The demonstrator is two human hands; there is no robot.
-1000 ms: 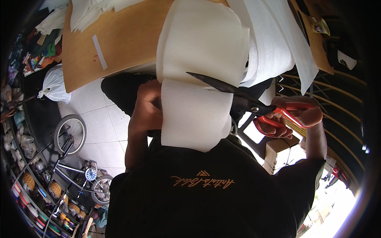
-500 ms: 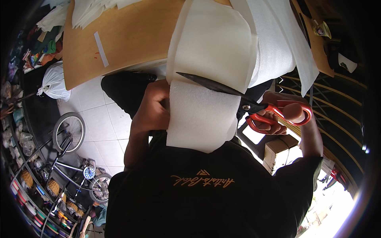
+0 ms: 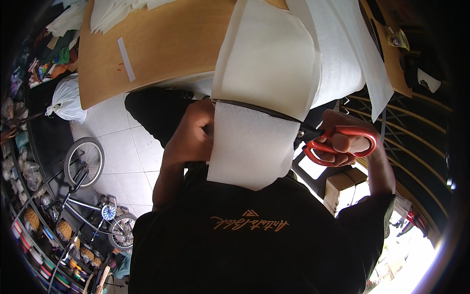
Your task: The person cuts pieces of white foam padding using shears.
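A soft white sheet, perhaps foam, hangs toward my lap as a flap (image 3: 254, 149), with its upper part (image 3: 267, 59) running up onto the table. My left hand (image 3: 196, 128) is closed on the sheet's left edge, the thumb folded in. Red-handled scissors (image 3: 313, 133) are in my right hand (image 3: 341, 143), with fingers and thumb through the loops. Their dark blades lie across the sheet from the right, nearly together, the tips close to my left hand. Part of the blades is hidden by the sheet.
The wooden table (image 3: 166, 49) carries a narrow white strip (image 3: 126, 59) and a stack of white sheets (image 3: 117, 12). More white sheeting (image 3: 338, 54) drapes over its edge at right. A white bag (image 3: 68, 100) and a bicycle (image 3: 85, 161) are at left, a cardboard box (image 3: 340, 183) at lower right.
The scissor blades have come together across the sheet, and the handles have drawn closer. The sheet has shifted slightly right; my left hand keeps its hold.
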